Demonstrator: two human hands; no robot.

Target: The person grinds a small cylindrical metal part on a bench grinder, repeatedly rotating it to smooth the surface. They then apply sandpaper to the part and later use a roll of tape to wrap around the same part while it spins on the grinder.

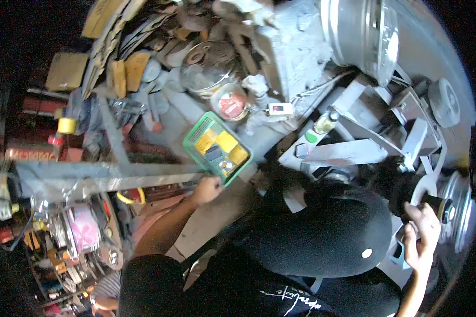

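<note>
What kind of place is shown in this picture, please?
Most likely a small vehicle repair workshop. A silver wheel rim sits inside a tyre beside grey metal machinery, scrap metal parts lie piled about, and the left hand reaches to a green tray of small parts.

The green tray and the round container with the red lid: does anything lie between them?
In the head view, nothing lies between the green tray and the round red-lidded container: only a short stretch of bare grey surface.

A green tray [194,138] lies on the cluttered grey workbench [280,68].
</note>
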